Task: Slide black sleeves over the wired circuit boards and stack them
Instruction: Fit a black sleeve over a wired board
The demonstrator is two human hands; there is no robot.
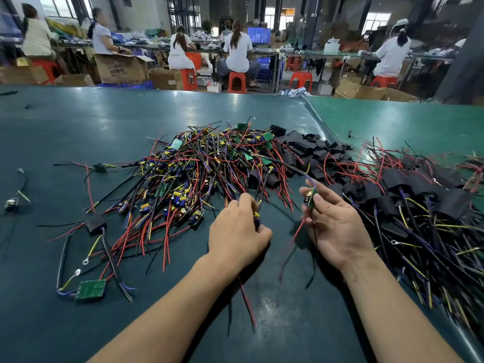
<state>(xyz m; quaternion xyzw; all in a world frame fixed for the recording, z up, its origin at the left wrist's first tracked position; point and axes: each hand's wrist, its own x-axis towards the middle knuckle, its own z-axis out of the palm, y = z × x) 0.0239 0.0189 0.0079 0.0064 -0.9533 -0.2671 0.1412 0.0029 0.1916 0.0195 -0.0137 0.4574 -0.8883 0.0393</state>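
- Head view, looking down at a dark green table point(78, 121): my right hand point(337, 226), palm up, pinches a small green circuit board point(310, 199) between thumb and fingers, its red and black wires hanging below.
- My left hand point(238, 231), knuckles up, curls around a few wires at the near edge of the big heap of bare boards point(188, 174).
- Loose black sleeves point(311, 150) lie behind, between that heap and the finished pile.
- Sleeved boards point(424, 205) are stacked to my right, so much is done.
- The bare heap looks just as large; I judge roughly half remains, and the held board has no sleeve yet.
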